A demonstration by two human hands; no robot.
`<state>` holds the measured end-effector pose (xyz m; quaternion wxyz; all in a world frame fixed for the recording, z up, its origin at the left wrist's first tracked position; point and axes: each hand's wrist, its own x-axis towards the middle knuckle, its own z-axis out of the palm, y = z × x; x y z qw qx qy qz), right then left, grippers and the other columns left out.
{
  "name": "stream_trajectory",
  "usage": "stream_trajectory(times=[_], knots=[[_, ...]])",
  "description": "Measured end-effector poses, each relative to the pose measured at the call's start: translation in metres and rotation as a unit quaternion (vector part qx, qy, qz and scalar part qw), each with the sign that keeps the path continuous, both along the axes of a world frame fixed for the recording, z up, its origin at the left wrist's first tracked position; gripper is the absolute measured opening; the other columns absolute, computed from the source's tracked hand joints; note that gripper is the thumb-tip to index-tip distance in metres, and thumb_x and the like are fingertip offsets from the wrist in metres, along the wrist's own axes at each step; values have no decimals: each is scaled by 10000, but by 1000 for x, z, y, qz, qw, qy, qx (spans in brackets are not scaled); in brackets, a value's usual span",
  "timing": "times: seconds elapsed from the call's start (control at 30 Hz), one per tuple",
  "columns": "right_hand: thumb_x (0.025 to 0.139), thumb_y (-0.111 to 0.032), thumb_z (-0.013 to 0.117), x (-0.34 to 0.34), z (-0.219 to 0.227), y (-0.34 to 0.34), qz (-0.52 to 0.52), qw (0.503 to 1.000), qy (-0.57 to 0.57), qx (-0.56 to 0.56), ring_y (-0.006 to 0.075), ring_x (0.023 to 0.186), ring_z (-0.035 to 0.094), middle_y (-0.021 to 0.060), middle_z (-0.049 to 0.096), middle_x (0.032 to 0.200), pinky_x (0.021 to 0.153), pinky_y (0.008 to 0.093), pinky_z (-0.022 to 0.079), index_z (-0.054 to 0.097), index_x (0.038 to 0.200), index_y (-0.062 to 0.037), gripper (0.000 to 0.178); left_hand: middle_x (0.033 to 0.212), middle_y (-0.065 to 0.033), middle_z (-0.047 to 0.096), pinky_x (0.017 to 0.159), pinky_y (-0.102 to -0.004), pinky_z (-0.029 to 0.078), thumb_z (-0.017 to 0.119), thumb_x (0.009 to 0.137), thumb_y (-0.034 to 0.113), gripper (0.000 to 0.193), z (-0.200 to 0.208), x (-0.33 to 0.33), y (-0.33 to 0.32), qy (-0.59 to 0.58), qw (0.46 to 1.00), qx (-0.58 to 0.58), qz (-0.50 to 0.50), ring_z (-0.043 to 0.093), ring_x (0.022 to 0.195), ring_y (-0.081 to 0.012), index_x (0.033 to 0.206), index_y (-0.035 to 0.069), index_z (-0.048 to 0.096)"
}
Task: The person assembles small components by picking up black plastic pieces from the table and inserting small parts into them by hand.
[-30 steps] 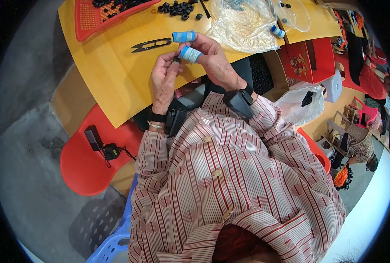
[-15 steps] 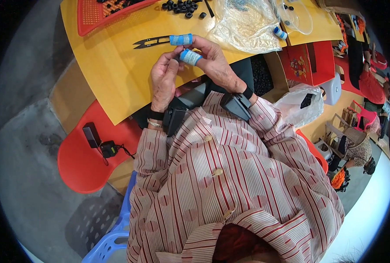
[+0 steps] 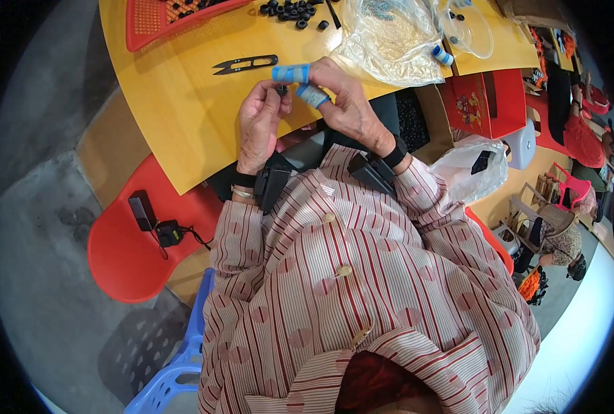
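Observation:
My left hand (image 3: pixel 258 127) pinches a small black ring-like piece (image 3: pixel 281 90) between thumb and fingertips, just above the near edge of the yellow table (image 3: pixel 183 117). To its right is my right hand (image 3: pixel 348 96), with blue wrapping (image 3: pixel 292 73) on the index finger and more around the thumb. That thumb and index finger are apart, close to the black piece, with nothing visible held between them. Black thread snips (image 3: pixel 246 64) lie on the table just beyond my hands. Farther back sits a loose pile of similar black pieces (image 3: pixel 289 10).
A red plastic basket (image 3: pixel 136 31) with black pieces stands at the far left. Clear plastic bags (image 3: pixel 383 48) spread over the table's right part, beside a small blue roll (image 3: pixel 442 55). Right of my lap are a cardboard box (image 3: pixel 434 114) and a red box (image 3: pixel 469 103).
My right hand has drawn slightly right, and its thumb and index finger have spread from my left fingertips. The black piece now shows in my left hand; the snips are fully visible.

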<state>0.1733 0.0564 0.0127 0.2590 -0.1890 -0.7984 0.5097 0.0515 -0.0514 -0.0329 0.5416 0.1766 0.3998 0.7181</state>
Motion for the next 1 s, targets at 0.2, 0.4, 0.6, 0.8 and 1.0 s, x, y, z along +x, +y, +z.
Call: stream_trajectory(times=[0.2, 0.4, 0.6, 0.8, 1.0], knots=[[591, 89, 507, -1, -4, -1, 57, 991, -1, 120, 331, 831, 507, 98, 576, 873, 746, 375, 433, 578, 1065, -79, 508, 791, 0, 506, 694, -201, 388, 491, 930, 125, 110, -5, 3, -2, 47, 999, -25, 11, 453, 719, -76, 957, 24, 523], [630, 67, 531, 3, -3, -2, 43, 993, 8, 108, 319, 840, 506, 103, 577, 893, 763, 362, 439, 579, 1055, -76, 450, 796, -4, 537, 654, -199, 405, 586, 872, 75, 154, -2, 6, 1, 79, 994, -59, 52, 487, 704, -75, 996, 18, 516], [715, 42, 565, 0, 2, 3, 28, 996, 32, 73, 298, 789, 504, 116, 562, 844, 738, 360, 432, 597, 1048, -38, 344, 823, -22, 565, 657, -198, 424, 592, 861, 62, 190, -8, 3, 5, 92, 994, -35, 46, 512, 708, -75, 1024, 10, 509], [815, -98, 593, 0, 0, 31, -94, 996, -1, 3, 312, 806, 528, 128, 578, 872, 726, 368, 455, 602, 1071, -70, 258, 846, -48, 591, 642, -202, 416, 594, 864, 79, 202, -5, 2, 2, 153, 986, -67, 12, 520, 706, -82, 1032, 14, 504], [656, 56, 485, -1, -14, 73, -119, 968, -90, 200, 334, 819, 525, 140, 547, 859, 706, 399, 446, 536, 966, -19, 323, 837, -48, 597, 669, -190, 447, 583, 856, 58, 204, -4, 3, 2, 177, 982, -69, 0, 548, 722, -72, 1035, -1, 503]])
